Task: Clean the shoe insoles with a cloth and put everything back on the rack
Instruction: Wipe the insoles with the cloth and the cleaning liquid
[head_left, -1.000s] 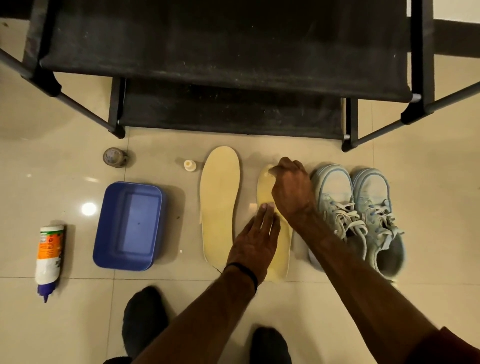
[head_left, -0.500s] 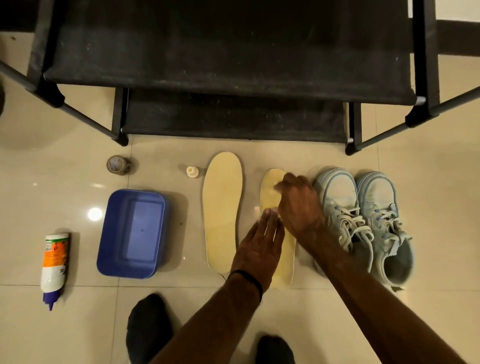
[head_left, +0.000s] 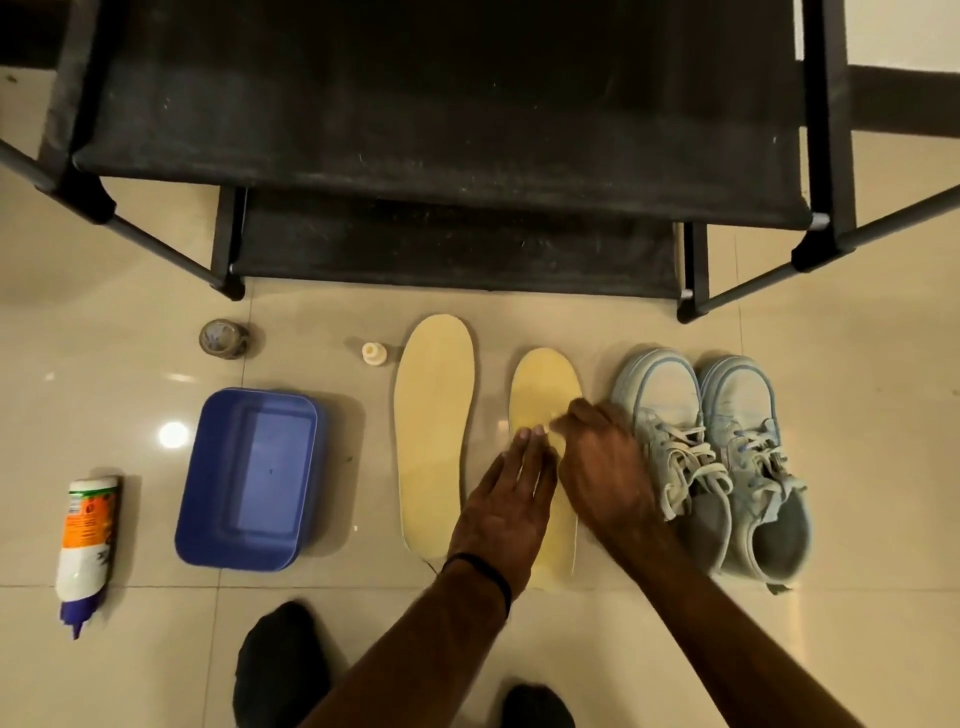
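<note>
- Left hand (head_left: 511, 506): lies flat, fingers straight and together, pressing down on the middle of the pale yellow foam insole (head_left: 543, 387) on the right; a black band sits at its wrist.
- Right hand (head_left: 605, 467): just beside the left, over the same insole, knuckles up and fingers curled inward. A small pale patch shows at its fingertips; too blurred to say whether it is a cloth, so I cannot tell if this hand holds anything.
- Insole toe end points away from both hands, toward the black fabric-shelved shoe rack (head_left: 441, 119); heel end is under the left wrist.
- Second pale yellow foam insole (head_left: 434, 431): flat on the beige tiled floor (head_left: 883, 415), just left of the left hand, untouched.
- Pair of light blue lace-up sneakers (head_left: 717, 457): immediately right of the right hand, side by side, toes toward the rack.
- Further left of the hands: blue rectangular plastic tub (head_left: 249, 478), then a white squeeze bottle with orange label and purple cap (head_left: 85, 540) lying on its side.
- Beyond the tub, near the rack leg: small round tin (head_left: 222, 339); small white cap (head_left: 373, 353) by the untouched insole's toe.
</note>
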